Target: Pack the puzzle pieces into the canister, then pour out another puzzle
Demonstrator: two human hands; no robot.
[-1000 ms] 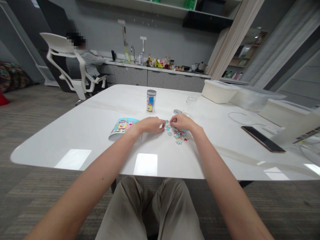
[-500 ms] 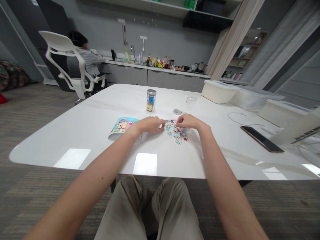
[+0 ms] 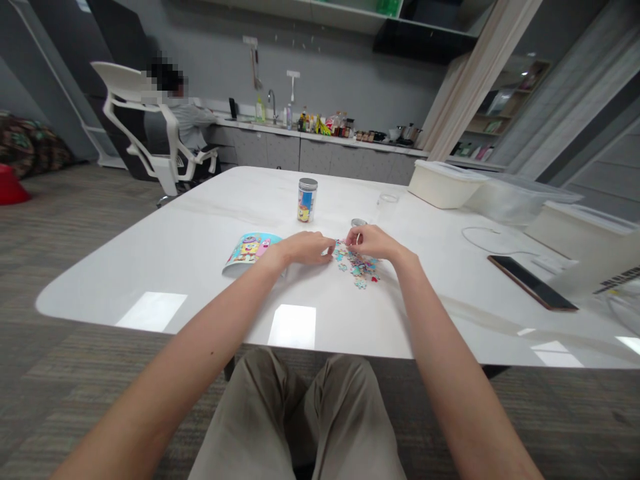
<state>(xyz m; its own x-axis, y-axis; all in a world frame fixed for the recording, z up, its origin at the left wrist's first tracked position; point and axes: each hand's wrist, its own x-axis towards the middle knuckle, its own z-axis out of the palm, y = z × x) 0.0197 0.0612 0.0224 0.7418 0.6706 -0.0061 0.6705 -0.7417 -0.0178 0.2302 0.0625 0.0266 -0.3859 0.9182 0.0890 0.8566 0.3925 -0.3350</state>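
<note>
A loose heap of small jigsaw puzzle pieces (image 3: 358, 268) lies on the white table between my hands, mostly pale blue with some red and pink. My left hand (image 3: 309, 249) rests at the heap's left edge, its fingers curled; whether a piece is in them is hidden. Over the heap's far side, my right hand (image 3: 371, 241) has thumb and forefinger pinched together, and what they hold is too small to make out. Left of my left hand lies a curled picture sheet (image 3: 253, 252) with cartoon figures, partly behind my forearm.
A lidded jar (image 3: 307, 200) with a cartoon label stands beyond my hands. Near it are a metal lid (image 3: 359, 223) and a clear jar (image 3: 387, 208). Plastic boxes (image 3: 445, 185), a cable and a phone (image 3: 531, 283) occupy the right. A person sits in a white chair (image 3: 173, 143) far left.
My right hand has shifted slightly left and up across the heap, nearer my left hand, and now partly covers the metal lid. The whole view has swung slightly.
</note>
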